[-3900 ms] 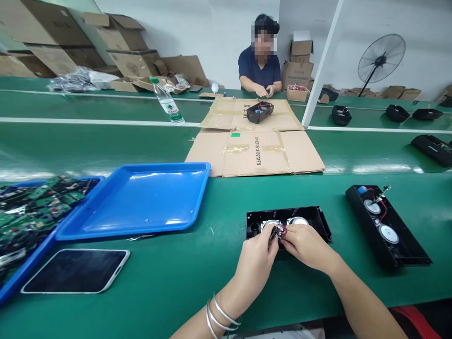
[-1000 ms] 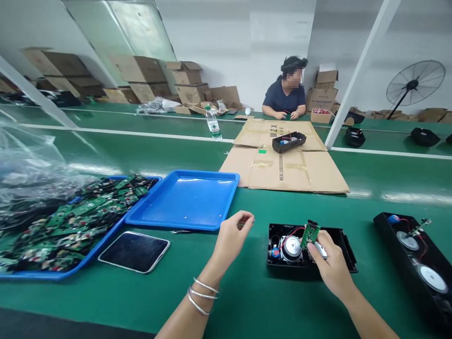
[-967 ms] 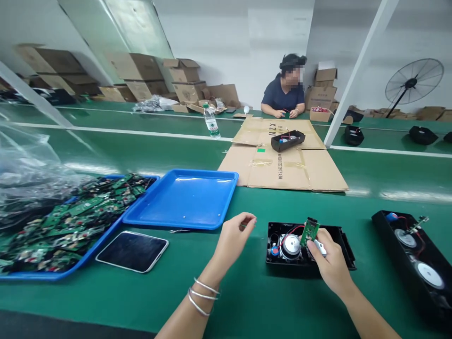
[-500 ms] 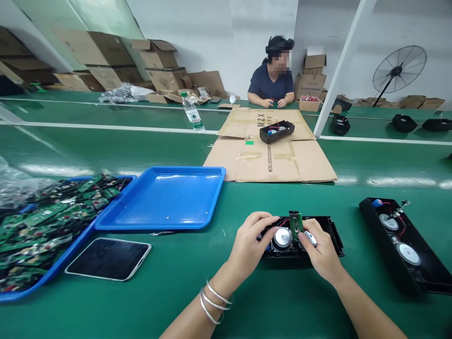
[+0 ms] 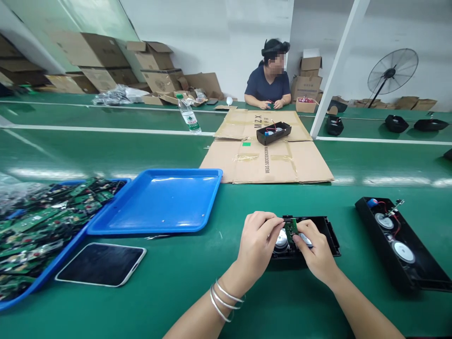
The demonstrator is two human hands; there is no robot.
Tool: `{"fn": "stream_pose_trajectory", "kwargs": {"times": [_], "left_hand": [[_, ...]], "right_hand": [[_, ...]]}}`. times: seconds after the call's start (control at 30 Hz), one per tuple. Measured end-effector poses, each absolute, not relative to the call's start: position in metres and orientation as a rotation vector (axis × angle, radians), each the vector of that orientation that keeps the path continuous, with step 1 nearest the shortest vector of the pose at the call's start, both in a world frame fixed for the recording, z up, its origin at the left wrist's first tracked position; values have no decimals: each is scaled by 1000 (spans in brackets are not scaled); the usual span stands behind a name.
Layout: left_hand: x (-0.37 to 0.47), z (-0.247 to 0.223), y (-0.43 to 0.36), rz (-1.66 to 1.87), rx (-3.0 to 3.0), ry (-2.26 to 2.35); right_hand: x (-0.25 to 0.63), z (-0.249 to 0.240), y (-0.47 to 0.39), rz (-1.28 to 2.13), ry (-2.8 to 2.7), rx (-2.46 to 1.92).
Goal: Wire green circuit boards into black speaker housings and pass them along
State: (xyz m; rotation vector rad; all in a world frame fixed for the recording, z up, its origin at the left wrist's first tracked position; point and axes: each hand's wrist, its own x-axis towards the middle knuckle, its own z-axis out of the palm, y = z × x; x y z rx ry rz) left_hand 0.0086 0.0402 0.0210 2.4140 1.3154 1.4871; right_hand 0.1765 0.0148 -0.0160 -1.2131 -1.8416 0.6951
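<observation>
A small green circuit board (image 5: 291, 230) is tilted up over an open black speaker housing (image 5: 330, 235) on the green table. My right hand (image 5: 318, 249) pinches the board along its right side with thumb and fingers. At the board's upper left edge, my left hand (image 5: 259, 242) is closed in a pinch; whatever lies between its fingertips is too small to make out. Below the hands, a round silver speaker (image 5: 281, 240) shows inside the housing, and a second one is mostly covered by my right hand.
Another black housing (image 5: 420, 254) with speakers and wires lies at right. To the left are a blue tray (image 5: 155, 223), a phone (image 5: 100, 264) and a tray heaped with circuit boards (image 5: 42, 226). A co-worker (image 5: 267, 84) sits beyond a cardboard sheet (image 5: 240, 162) bearing another housing (image 5: 273, 134).
My left hand has moved from the speaker's left side to the board's upper left edge, its fingers now pinched together. The board has shifted slightly left in my right hand.
</observation>
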Motion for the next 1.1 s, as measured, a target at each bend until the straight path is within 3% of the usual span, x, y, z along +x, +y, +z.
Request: {"fn": "stream_pose_trajectory", "kwargs": {"times": [1.1], "left_hand": [[17, 15, 35, 1560, 2538, 1424]], "right_hand": [[171, -19, 13, 493, -1796, -1237]]}}
